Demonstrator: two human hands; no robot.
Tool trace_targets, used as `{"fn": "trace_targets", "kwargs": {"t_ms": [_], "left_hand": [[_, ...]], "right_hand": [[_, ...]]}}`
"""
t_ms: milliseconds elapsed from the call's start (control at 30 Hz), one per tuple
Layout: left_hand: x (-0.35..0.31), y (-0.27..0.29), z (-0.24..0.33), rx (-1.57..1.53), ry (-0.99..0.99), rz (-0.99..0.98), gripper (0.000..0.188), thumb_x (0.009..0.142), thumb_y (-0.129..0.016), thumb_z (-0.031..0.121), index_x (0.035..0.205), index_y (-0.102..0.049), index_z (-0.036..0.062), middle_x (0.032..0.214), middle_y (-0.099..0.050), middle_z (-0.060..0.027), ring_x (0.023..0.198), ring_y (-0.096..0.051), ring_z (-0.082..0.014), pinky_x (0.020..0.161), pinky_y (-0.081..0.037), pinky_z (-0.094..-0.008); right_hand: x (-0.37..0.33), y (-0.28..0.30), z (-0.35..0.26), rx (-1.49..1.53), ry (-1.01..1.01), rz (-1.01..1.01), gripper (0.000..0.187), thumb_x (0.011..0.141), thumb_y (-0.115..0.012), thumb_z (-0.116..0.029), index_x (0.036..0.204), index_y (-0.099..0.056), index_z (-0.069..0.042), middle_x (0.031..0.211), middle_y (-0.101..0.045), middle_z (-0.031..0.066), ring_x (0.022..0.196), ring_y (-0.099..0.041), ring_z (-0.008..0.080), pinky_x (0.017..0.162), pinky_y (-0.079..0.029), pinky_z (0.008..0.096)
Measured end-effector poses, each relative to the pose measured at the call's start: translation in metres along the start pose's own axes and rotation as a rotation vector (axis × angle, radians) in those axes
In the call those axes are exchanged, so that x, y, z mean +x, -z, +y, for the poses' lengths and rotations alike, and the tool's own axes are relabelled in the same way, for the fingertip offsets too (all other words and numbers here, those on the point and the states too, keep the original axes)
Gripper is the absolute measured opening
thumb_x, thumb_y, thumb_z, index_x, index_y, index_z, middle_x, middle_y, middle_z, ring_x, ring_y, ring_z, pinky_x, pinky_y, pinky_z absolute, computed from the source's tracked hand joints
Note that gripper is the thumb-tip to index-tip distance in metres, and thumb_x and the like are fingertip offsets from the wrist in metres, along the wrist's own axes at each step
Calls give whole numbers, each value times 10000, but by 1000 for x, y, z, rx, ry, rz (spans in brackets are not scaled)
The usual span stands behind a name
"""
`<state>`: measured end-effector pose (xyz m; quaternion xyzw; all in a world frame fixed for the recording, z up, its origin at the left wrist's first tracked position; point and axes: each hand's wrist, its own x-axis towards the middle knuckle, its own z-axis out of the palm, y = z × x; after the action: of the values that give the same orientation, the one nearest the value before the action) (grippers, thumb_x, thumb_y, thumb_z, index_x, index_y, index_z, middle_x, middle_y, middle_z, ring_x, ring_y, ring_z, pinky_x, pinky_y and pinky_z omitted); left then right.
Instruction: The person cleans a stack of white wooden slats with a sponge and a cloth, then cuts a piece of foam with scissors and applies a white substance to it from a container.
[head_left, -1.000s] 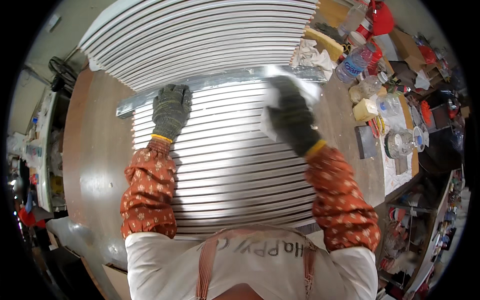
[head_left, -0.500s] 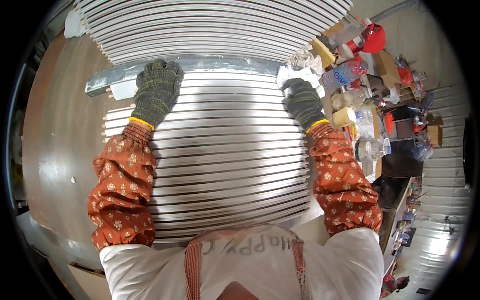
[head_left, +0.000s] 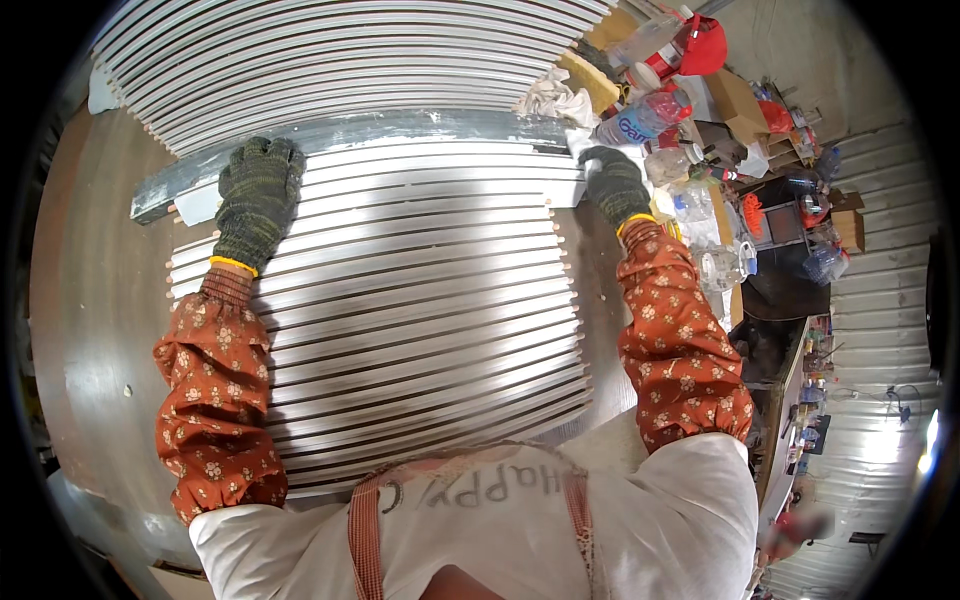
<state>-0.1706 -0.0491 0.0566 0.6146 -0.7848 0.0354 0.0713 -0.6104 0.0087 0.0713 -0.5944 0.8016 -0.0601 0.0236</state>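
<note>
Both my hands wear dark green knit gloves with yellow cuffs. My left hand lies flat, fingers stretched, across the left part of a row of silvery metal tubes, just below a long grey metal bar. A white pad sticks out under the bar's left end, next to that hand. At the bar's right end my right hand has its fingers curled against a crumpled white cloth; its fingertips are partly hidden. Beyond the bar lies a second row of similar tubes.
The brown tabletop shows left of the tubes. At right are plastic bottles, a yellow sponge-like block, a rag, a red cap-like item and cardboard boxes. A blurred person is far right.
My view has turned, so the tubes and bar sit further left. My right hand has moved rightward off the tube ends to beside the bar's end. My left hand stays on the tubes.
</note>
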Motion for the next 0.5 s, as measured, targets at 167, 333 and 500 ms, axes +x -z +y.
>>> {"fn": "trace_targets", "kwargs": {"t_ms": [167, 333, 500], "left_hand": [[-5, -7, -10, -79, 27, 133, 349, 899, -505, 397, 1134, -584, 151, 1169, -544, -146, 1120, -478, -350, 959, -350, -501], [-5, -10, -22, -64, 78, 209, 407, 866, -547, 457, 1131, -594, 152, 1171, -544, -139, 1105, -493, -334, 969, -345, -494], [-8, 7, -7, -196, -7, 88, 436, 858, -571, 472, 1149, -601, 148, 1159, -552, -131, 1124, -488, -318, 989, -352, -470]], "right_hand": [[0, -4, -21, 129, -16, 136, 398, 779, -577, -110, 1176, -585, -112, 1114, -623, 165, 1067, -579, 309, 934, -441, 364], [3, -14, -10, 341, 71, 92, 472, 761, -595, -108, 1229, -533, -105, 1165, -597, 155, 1102, -563, 287, 948, -430, 335], [-6, -31, -38, 615, 76, 227, 566, 707, -623, -115, 1258, -498, -107, 1205, -576, 158, 1138, -545, 293, 980, -415, 319]]}}
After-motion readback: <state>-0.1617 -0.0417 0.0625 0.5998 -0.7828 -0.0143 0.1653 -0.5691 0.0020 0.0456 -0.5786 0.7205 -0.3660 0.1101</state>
